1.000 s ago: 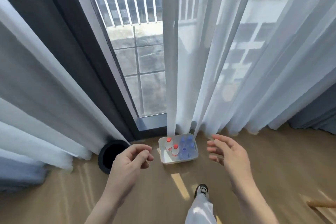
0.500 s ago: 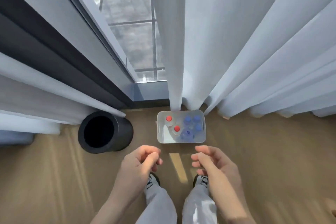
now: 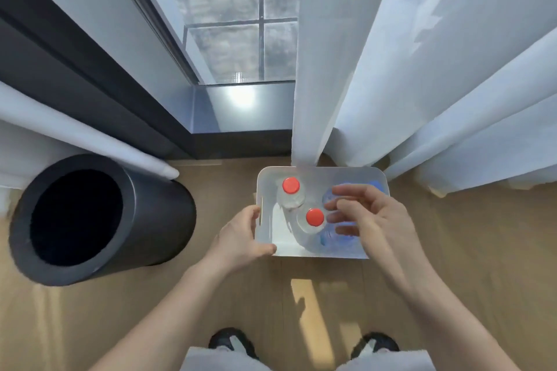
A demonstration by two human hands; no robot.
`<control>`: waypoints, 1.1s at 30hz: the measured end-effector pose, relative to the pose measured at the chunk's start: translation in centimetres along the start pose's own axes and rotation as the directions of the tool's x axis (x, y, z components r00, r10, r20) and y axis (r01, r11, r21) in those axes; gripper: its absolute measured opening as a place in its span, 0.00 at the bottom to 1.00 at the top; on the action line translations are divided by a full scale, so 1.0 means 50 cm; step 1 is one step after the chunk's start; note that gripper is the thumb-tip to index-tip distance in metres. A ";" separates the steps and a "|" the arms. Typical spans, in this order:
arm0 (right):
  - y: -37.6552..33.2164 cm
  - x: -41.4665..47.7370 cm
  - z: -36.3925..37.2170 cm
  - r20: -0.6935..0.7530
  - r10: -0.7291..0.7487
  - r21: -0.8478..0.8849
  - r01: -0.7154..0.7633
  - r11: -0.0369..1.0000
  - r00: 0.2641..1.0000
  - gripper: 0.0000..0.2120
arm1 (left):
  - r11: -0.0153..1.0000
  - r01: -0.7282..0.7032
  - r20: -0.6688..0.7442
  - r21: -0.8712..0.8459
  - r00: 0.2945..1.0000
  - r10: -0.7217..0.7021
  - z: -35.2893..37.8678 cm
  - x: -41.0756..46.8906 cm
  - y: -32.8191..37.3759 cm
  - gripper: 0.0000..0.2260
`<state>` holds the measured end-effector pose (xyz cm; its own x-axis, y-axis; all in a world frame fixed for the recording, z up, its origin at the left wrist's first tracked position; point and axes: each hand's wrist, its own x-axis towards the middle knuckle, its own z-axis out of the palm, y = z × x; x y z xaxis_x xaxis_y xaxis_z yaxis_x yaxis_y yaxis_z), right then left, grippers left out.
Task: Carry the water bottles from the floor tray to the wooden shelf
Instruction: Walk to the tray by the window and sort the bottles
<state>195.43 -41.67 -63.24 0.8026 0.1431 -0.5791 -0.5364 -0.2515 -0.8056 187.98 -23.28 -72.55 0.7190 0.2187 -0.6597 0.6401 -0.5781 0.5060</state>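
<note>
1. The wooden floor [image 3: 452,250] is carrying everything here, with patches of sunlight lying on its boards.
2. A white tray [image 3: 319,176] is sitting flat on it, just below the curtain hems (bottles are standing inside).
3. A black cylindrical bin [image 3: 156,220] is standing to the tray's left, well apart.
4. Two dark shoes [image 3: 230,342] are resting on the floor at the near edge.

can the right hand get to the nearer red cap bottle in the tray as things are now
Probably yes. The right hand hovers open over the tray, its fingers just beside the nearer red-capped bottle. Nothing lies between them, and the left hand only grips the tray's left edge.
</note>
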 end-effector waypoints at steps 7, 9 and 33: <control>-0.004 0.137 -0.024 -0.048 -0.322 -0.026 0.321 0.947 0.945 0.08 | 0.875 -0.340 -0.062 0.345 0.922 0.383 0.066 0.259 -0.010 0.42; 0.004 0.143 -0.024 -0.064 -0.379 -0.087 0.373 0.924 0.923 0.08 | 0.846 -0.354 -0.072 0.400 0.907 0.414 0.075 0.289 -0.019 0.41; 0.024 0.138 0.048 0.414 -0.311 0.040 0.324 0.945 0.856 0.16 | 0.843 -0.341 -0.253 -0.416 0.934 0.252 -0.126 0.043 0.165 0.17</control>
<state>199.70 -38.67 -68.48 0.7457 0.5964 -0.2970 -0.2576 -0.1530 -0.9541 196.51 -22.62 -66.32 0.9017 0.2575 -0.3474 0.4072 -0.2349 0.8826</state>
